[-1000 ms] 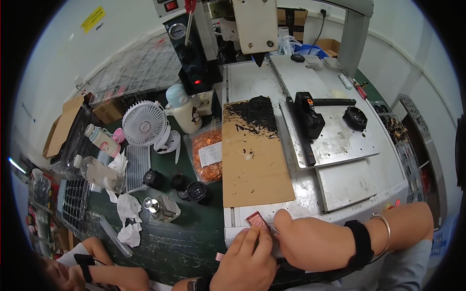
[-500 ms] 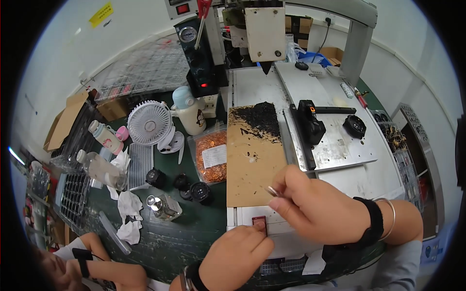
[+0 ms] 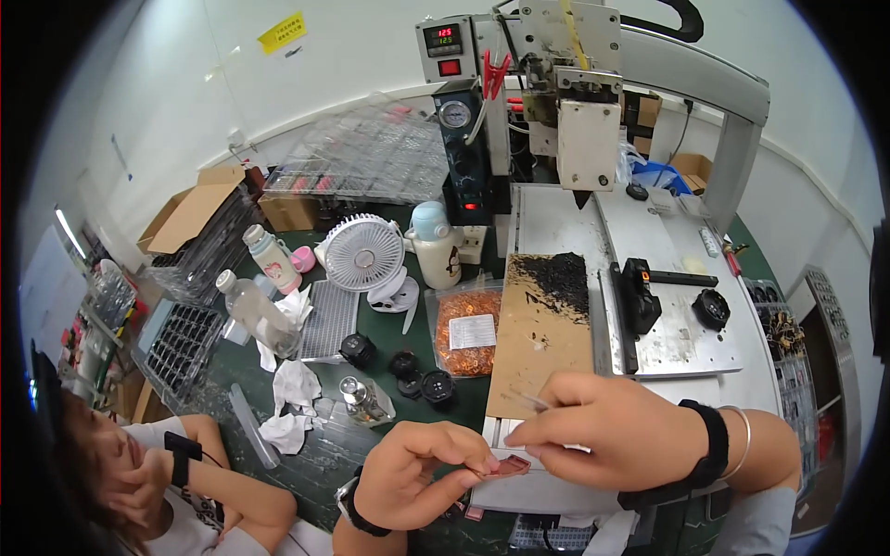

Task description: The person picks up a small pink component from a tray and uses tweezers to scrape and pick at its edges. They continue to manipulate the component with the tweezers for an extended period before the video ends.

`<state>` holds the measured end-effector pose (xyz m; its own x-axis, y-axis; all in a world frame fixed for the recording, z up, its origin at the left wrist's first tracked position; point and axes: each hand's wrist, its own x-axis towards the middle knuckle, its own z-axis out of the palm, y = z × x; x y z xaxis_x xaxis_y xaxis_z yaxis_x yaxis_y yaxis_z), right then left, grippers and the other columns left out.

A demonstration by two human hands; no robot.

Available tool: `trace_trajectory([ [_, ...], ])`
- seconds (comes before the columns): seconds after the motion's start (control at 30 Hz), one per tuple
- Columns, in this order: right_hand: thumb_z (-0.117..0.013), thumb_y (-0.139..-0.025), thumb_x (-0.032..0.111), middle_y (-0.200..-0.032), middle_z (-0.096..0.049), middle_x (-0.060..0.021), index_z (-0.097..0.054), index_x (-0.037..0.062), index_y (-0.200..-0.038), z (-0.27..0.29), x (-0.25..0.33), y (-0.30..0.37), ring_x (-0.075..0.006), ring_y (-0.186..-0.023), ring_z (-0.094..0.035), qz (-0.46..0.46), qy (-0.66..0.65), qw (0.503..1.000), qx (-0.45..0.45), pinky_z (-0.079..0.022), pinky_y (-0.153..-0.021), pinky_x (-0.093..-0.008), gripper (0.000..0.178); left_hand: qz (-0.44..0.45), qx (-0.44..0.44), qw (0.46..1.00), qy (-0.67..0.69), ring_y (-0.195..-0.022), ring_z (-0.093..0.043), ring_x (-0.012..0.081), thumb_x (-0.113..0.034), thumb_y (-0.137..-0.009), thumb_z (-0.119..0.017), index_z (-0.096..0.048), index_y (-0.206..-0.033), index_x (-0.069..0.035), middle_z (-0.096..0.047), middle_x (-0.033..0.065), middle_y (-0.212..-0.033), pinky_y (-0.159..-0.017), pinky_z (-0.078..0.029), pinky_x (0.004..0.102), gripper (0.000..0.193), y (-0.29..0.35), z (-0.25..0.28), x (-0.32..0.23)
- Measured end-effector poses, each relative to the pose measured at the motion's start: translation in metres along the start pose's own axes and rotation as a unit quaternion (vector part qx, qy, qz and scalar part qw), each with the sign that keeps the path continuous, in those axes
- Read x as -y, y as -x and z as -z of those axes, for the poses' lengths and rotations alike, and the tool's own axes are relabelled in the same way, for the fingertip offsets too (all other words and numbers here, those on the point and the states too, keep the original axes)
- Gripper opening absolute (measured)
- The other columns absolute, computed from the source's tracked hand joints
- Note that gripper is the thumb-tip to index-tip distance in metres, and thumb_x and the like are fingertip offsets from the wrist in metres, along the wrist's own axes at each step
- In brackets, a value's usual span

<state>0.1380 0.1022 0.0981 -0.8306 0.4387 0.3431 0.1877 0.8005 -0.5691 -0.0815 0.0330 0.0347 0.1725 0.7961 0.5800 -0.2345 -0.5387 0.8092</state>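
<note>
The left hand (image 3: 413, 477) clamps thumb and forefinger on one end of a small reddish part (image 3: 512, 467) above the machine's front edge (image 3: 556, 500) — presumably leaving the other end accessible — while the right hand (image 3: 607, 431), just beside, pinches a thin metal tool (image 3: 529, 400).

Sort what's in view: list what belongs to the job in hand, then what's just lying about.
Seemingly part of the job:
small reddish piece, in the left hand
thin tool, in the right hand

Apparently just lying about:
white fan
pink cup
blue-topped bottle
</note>
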Motion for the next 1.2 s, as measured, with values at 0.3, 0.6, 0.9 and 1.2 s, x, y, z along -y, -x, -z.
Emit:
trace_trajectory([
  [0.3,-0.068,-0.078,0.011,-0.08,-0.049,-0.0017,-0.066,0.0145,-0.098,-0.005,0.003,0.007,-0.0165,-0.06,-0.056,0.038,0.042,0.998,0.03,-0.047,-0.049,-0.028,0.02,-0.019,0.024,0.999,-0.023,-0.084,-0.064,0.0297,0.016,-0.077,-0.062,-0.044,-0.098,-0.002,-0.064,0.0201,-0.085,-0.077,-0.051,0.0396,0.032,-0.002,0.0,0.002],
  [0.6,-0.065,-0.078,0.011,-0.076,-0.047,-0.0031,-0.063,0.0105,-0.094,-0.007,0.004,0.009,-0.0174,-0.05,-0.054,0.093,0.091,0.992,0.0,-0.045,-0.042,-0.0293,0.016,-0.026,0.031,0.997,-0.062,-0.088,-0.064,0.0283,0.019,-0.075,-0.063,-0.046,-0.098,-0.003,-0.067,0.017,-0.089,-0.079,-0.05,0.0383,0.036,-0.001,-0.004,0.003],
  [0.9,-0.064,-0.078,0.014,-0.076,-0.047,-0.0044,-0.063,0.0067,-0.095,-0.008,0.003,0.011,-0.0171,-0.05,-0.054,0.113,0.125,0.985,0.035,-0.044,-0.041,-0.0302,0.019,-0.043,0.033,0.996,-0.076,-0.087,-0.064,0.0284,0.017,-0.077,-0.062,-0.045,-0.099,-0.003,-0.068,0.0192,-0.094,-0.079,-0.05,0.0383,0.035,-0.001,-0.005,0.005],
  [1.2,-0.068,-0.075,0.017,-0.078,-0.049,-0.0051,-0.063,0.0057,-0.091,-0.009,0.003,0.013,-0.0166,-0.051,-0.054,0.138,0.152,0.979,0.003,-0.044,-0.042,-0.0291,0.021,-0.054,0.019,0.993,-0.099,-0.072,-0.063,0.0272,0.006,-0.077,-0.07,-0.041,-0.091,-0.004,-0.066,0.0193,-0.077,-0.066,-0.051,0.0364,0.034,-0.004,-0.011,0.007],
])
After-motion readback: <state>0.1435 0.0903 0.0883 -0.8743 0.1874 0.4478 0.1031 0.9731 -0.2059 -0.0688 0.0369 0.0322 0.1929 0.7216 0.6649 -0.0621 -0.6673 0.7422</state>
